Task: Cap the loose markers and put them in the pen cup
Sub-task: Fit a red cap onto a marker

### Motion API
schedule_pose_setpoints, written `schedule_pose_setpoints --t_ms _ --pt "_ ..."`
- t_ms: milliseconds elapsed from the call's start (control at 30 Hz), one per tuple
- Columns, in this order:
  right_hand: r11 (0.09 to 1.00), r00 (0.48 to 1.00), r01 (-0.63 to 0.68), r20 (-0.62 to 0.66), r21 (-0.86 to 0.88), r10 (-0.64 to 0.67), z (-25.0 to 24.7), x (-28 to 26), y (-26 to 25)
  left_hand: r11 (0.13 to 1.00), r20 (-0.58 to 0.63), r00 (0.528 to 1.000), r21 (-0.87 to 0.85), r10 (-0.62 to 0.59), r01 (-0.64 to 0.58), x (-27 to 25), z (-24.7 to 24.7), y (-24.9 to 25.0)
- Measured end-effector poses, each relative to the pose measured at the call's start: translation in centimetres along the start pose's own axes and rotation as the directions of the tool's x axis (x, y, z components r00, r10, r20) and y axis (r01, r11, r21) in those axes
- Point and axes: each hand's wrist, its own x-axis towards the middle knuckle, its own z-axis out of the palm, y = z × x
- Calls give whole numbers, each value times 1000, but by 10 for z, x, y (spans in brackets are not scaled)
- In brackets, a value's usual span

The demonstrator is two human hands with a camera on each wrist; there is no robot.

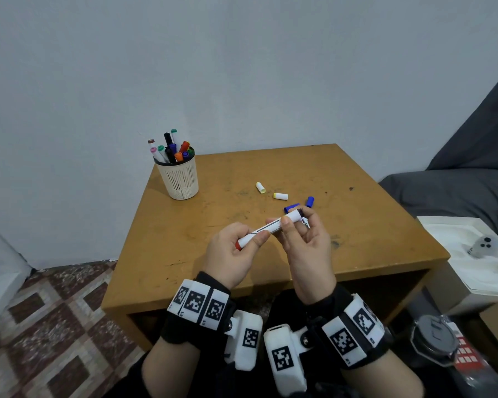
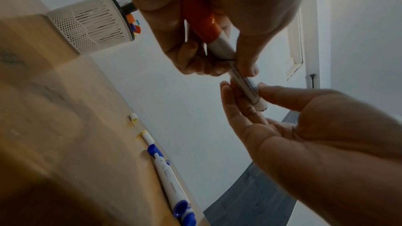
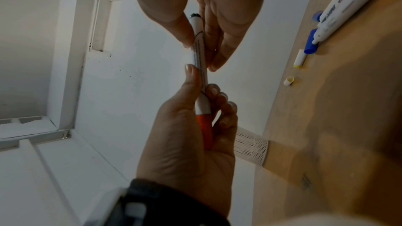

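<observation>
Both hands hold one white marker level above the wooden table. My left hand grips the end with the orange cap, fingers curled round the barrel. My right hand pinches the other end between thumb and fingers; that end shows a dark tip. The cream pen cup, with several capped markers in it, stands at the table's far left corner. A white marker with blue ends lies on the table below my right hand.
Two white-and-yellow caps and two blue caps lie loose mid-table. A white box and dark cushions are to the right. Patterned floor lies to the left.
</observation>
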Motion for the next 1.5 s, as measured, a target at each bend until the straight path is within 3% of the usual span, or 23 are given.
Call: schedule_pose_setpoints --t_ms 233,467,633,800,933,1000,1167,1300,1500 --pt "982 1000 -25 13 -185 28 -5 14 -12 1000 130 991 -4 -13 14 12 -20 8" --pt "855 993 105 103 -508 -60 -19 38 -28 977 29 994 183 109 -112 55 -82 22" --pt "641 979 177 201 -747 -37 -37 48 -23 954 -113 986 288 125 -88 101 -130 22" --pt "475 975 185 222 -861 23 -47 50 -14 939 -195 974 341 113 -41 139 -164 15" --pt "155 959 185 213 -970 188 -50 53 -9 888 -197 975 460 100 2 162 -177 4" --pt "61 948 209 218 -976 233 -53 54 -5 861 -178 982 508 71 30 172 -182 -2" --pt "-16 925 259 244 -966 291 -59 54 4 720 -106 994 692 34 49 193 -186 -11" --pt "-69 909 285 247 -956 336 -58 54 9 600 -9 999 800 53 -25 207 -186 -16" --pt "-93 894 256 200 -962 400 -45 66 1 547 64 998 835 15 -61 226 -181 -22"
